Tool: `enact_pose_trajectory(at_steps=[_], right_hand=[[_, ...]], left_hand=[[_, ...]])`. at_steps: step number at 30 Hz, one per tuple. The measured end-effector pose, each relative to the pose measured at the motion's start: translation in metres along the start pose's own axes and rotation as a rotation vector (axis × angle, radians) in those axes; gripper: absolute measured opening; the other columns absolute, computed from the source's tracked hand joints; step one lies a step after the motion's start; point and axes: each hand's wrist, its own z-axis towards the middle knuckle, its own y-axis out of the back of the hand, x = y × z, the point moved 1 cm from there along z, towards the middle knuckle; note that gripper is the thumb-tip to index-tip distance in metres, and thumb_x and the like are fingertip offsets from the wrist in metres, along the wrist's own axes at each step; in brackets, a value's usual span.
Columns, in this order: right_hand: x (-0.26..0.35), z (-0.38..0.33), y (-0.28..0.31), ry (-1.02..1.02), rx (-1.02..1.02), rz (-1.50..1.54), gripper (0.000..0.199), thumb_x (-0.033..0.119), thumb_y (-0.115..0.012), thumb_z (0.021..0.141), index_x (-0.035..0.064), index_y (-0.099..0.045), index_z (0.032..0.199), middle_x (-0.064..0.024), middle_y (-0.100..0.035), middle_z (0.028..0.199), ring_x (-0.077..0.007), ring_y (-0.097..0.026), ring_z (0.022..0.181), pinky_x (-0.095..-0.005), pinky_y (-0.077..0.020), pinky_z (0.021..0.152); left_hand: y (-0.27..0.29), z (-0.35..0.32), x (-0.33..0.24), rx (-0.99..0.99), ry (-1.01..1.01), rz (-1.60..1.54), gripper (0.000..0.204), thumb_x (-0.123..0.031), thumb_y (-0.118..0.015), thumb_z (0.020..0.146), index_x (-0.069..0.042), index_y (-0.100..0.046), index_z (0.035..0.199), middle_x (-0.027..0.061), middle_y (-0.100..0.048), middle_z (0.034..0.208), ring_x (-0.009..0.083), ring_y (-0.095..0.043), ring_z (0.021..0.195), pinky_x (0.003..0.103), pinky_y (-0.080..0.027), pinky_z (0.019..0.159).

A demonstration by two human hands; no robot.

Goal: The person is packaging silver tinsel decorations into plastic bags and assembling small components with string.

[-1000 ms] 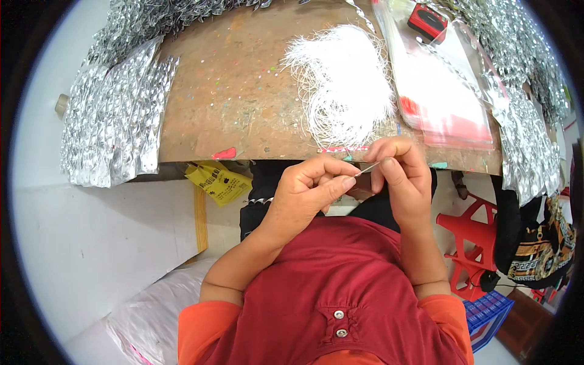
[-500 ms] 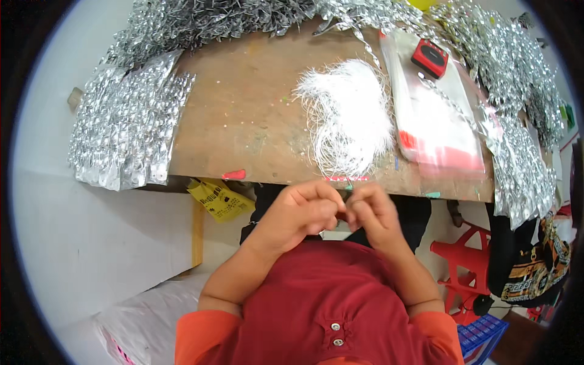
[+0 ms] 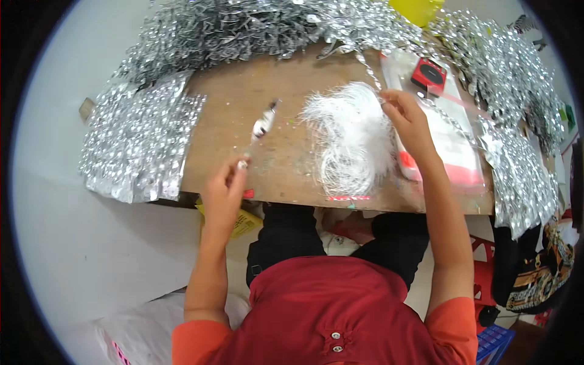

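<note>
1. The biggest thing I see is the brown wooden table point(image 3: 231, 79), with little specks on its top.
2. A big heap of shiny silver strips point(image 3: 243, 30) lies along the back. A flat bunch of silver strips point(image 3: 143, 152) hangs over the left edge.
3. A pile of thin white strings point(image 3: 353, 146) lies between the two hands, nearer the right one. The clear plastic bags point(image 3: 444, 137) are just right of it.
4. The right hand point(image 3: 406, 121) reaches to the far right side of the pile, close by the end of a hanging silver strand point(image 3: 368, 68). Its fingers are curled in, but I can't tell if they hold anything.
5. The left hand point(image 3: 228, 188) is over the front of the table, with its thumb and finger pinched together on one end of a strip.
6. That twisted silver strip point(image 3: 263, 126) is the smallest, and a bit blurry. I think it's very light, bendy and slippery, and easy to crush, so a soft pinch right at the end looks best. It pokes out past the left fingertips, away from the person and a little to the right, well apart from the right hand.
</note>
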Motion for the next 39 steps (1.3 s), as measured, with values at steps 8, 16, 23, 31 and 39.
enact_pose_trajectory(at_steps=[8, 16, 23, 31, 39], right_hand=[[-0.068, 0.085, -0.033, 0.255, -0.007, -0.551, 0.026, 0.020, -0.062, 0.081, 0.0056, -0.065, 0.102, -0.0193, -0.058, 0.111, -0.0344, -0.056, 0.101, -0.0372, -0.0437, 0.086], [-0.009, 0.035, -0.002, -0.034, -0.095, 0.011, 0.023, 0.012, -0.056, 0.084, -0.0015, -0.064, 0.100, -0.0063, -0.063, 0.090, -0.0141, -0.056, 0.072, -0.0266, -0.0439, 0.068], [0.045, -0.098, 0.011, -0.380, -0.127, 0.510, 0.018, 0.007, -0.052, 0.085, -0.0046, -0.061, 0.095, -0.0059, -0.059, 0.085, -0.0096, -0.051, 0.076, -0.0233, -0.0400, 0.071], [0.058, -0.200, -0.011, -0.409, 0.404, 0.707, 0.012, -0.003, -0.056, 0.081, -0.0029, -0.064, 0.090, -0.0086, -0.057, 0.091, -0.0130, -0.057, 0.075, -0.0223, -0.0460, 0.067], [0.040, -0.168, -0.003, 0.007, 0.231, 0.024, 0.012, 0.001, -0.065, 0.074, 0.0036, -0.065, 0.086, -0.0102, -0.061, 0.097, -0.0240, -0.058, 0.089, -0.0326, -0.0454, 0.076]], left_hand=[[0.038, 0.096, 0.064, -0.364, -0.248, 0.742, 0.025, -0.020, -0.059, 0.080, -0.011, -0.064, 0.103, 0.0107, -0.062, 0.076, 0.0250, -0.058, 0.066, 0.035, -0.044, 0.060], [0.040, 0.087, 0.045, -0.229, -0.222, 0.728, 0.033, -0.021, -0.062, 0.079, -0.007, -0.061, 0.108, 0.0135, -0.063, 0.091, 0.0304, -0.060, 0.084, 0.037, -0.047, 0.073], [-0.018, 0.048, -0.005, 0.048, -0.204, 0.149, 0.037, -0.025, -0.061, 0.084, -0.002, -0.057, 0.114, 0.0095, -0.062, 0.105, 0.0209, -0.059, 0.096, 0.031, -0.046, 0.081], [-0.068, 0.025, -0.028, 0.411, 0.224, -1.132, 0.040, -0.029, -0.045, 0.095, 0.000, -0.046, 0.123, 0.0093, -0.062, 0.096, 0.0206, -0.060, 0.090, 0.030, -0.048, 0.079], [-0.018, -0.001, -0.040, 0.223, 0.026, -1.083, 0.025, -0.018, -0.054, 0.091, -0.002, -0.048, 0.110, 0.0034, -0.054, 0.078, 0.0109, -0.051, 0.058, 0.022, -0.041, 0.051]])
